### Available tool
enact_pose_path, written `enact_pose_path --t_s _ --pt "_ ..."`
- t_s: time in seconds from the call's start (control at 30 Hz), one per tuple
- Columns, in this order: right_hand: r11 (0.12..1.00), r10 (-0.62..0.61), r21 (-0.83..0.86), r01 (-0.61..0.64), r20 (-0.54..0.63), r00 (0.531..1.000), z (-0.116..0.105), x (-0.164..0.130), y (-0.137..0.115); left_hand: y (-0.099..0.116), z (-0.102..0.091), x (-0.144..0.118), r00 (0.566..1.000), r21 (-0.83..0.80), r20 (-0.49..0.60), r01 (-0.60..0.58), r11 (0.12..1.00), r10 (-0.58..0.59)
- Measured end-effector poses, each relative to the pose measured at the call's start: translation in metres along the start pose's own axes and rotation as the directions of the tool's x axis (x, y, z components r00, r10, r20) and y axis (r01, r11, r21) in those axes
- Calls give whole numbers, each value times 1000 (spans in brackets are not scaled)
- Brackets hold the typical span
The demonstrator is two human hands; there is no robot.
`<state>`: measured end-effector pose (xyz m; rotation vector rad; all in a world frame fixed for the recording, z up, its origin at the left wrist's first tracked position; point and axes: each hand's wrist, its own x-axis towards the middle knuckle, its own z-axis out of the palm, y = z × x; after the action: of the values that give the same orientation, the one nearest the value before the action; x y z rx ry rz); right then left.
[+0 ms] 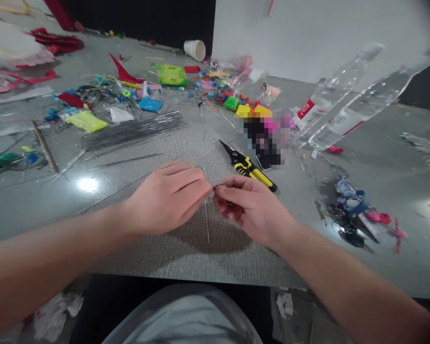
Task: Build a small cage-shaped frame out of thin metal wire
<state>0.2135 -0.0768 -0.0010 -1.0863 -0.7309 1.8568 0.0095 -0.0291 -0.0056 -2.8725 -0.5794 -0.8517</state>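
My left hand [172,193] and my right hand [251,200] meet above the front of the table, fingertips pinched together. Between them is a thin metal wire [215,188], of which only a small dark bit shows; the fingers hide the rest. Just below the hands, another thin wire [207,222] runs toward the table's front edge. Beyond my right hand lie black-and-yellow pliers [249,167], their jaws pointing away to the left. A bundle of straight wires [136,130] rests on the table past my left hand.
Two clear plastic bottles [365,107] stand at the right. Colourful clay packets [172,75] and scraps are strewn across the back. A paper cup [194,50] lies on its side. Scissors [349,231] sit at the right, a wooden stick [45,145] at the left. A pixelated patch covers something behind the pliers.
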Motion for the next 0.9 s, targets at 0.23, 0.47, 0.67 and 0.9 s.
enact_pose_path --t_s 0.23,0.47,0.67,0.9 --pt "997 44 67 -39 -73 996 -3 7 3 -2 9 4 997 98 62 -57 994 51" --pt "999 -7 37 11 -107 994 -3 7 7 2 9 3 998 48 58 -43 998 40" --pt "996 -92 -28 89 -137 986 2 7 13 1 11 1 1000 -47 -5 -11 999 11" --pt "957 -270 -136 255 -104 957 5 8 19 4 15 -3 986 -255 -54 142 957 -161"
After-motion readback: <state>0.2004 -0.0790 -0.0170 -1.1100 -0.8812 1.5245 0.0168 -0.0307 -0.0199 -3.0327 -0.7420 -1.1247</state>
